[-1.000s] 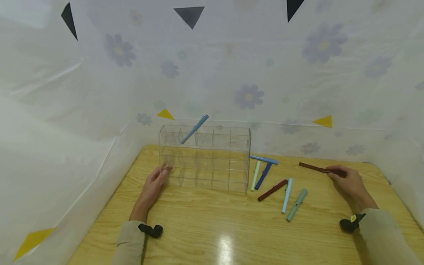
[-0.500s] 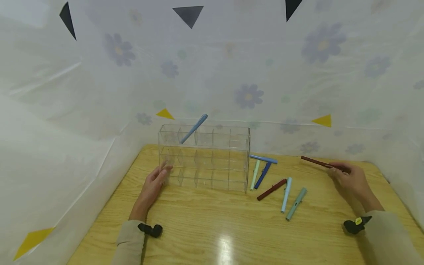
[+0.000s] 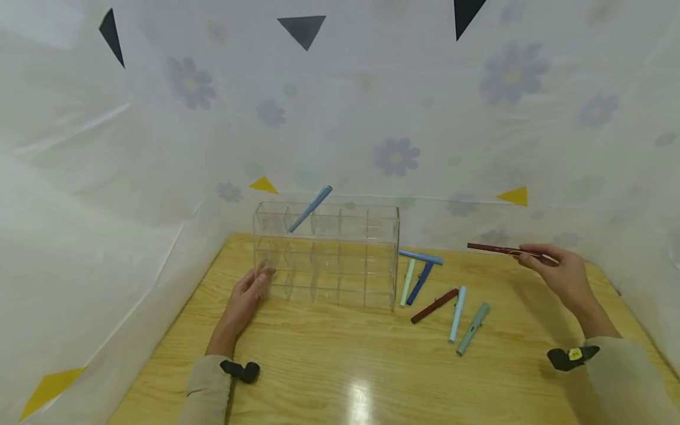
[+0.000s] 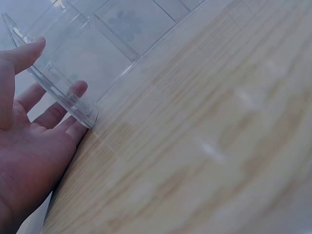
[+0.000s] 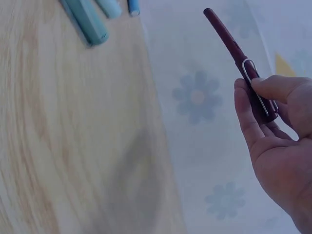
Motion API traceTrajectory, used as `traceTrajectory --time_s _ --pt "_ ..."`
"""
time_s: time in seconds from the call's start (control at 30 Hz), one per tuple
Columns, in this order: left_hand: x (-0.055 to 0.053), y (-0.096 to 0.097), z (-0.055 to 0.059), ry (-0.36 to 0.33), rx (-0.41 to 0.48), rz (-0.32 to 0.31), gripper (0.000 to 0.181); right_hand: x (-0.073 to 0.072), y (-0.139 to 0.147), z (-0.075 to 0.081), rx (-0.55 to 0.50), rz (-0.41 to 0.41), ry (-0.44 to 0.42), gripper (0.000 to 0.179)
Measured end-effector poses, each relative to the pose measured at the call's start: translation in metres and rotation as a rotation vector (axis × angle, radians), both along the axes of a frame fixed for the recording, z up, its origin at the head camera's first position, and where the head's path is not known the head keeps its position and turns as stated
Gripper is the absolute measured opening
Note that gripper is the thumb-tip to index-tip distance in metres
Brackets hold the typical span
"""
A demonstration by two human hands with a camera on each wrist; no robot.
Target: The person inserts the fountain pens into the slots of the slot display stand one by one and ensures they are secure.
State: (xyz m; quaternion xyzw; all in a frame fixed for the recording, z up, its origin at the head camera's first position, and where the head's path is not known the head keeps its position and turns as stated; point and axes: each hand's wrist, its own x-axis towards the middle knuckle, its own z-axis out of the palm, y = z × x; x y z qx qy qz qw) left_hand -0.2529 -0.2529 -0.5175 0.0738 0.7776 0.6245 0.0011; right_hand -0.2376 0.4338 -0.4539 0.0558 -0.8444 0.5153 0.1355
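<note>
One blue pen (image 3: 310, 209) leans out of the clear rack (image 3: 340, 255)'s top row
The left hand (image 3: 243, 300) grips the rack's left side; right of the rack, past six loose pens (image 3: 434, 306), the right hand (image 3: 564, 278) pinches a dark red pen (image 3: 490, 248) above the desk (image 3: 313, 366).

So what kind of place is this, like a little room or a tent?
Maybe a small sheeted-off workspace: flower-print sheeting rises behind and at both sides of a wood-grain table, with a clear compartmented organizer and pens on it.

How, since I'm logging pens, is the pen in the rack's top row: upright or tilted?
Tilted: in the head view, the blue pen slants rightward, its upper end above the clear rack.
</note>
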Motion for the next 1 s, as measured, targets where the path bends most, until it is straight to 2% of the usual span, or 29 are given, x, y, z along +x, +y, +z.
traceTrajectory --time_s 0.07,0.23,0.4,0.6,0.7,1.0 --pt "-0.001 0.0 0.0 0.004 -0.003 0.0 0.05 0.001 -0.007 0.007 -0.069 0.033 0.002 0.039" --pt "-0.001 0.001 0.001 0.009 -0.013 0.008 0.049 0.004 -0.023 0.02 -0.325 0.173 0.07 0.032" --pt "0.0 0.0 0.001 0.006 -0.02 0.008 0.051 0.008 -0.042 0.03 -0.434 0.227 0.161 0.03" --pt "0.0 0.0 0.002 0.004 -0.02 0.01 0.051 0.009 -0.066 0.037 -0.542 0.223 0.263 0.031" --pt "0.0 0.0 0.002 0.003 -0.009 0.007 0.051 0.008 -0.078 0.042 -0.562 0.209 0.299 0.033" --pt "0.001 0.002 0.001 0.011 -0.008 0.009 0.05 0.003 -0.109 0.072 -0.64 0.116 0.395 0.042"
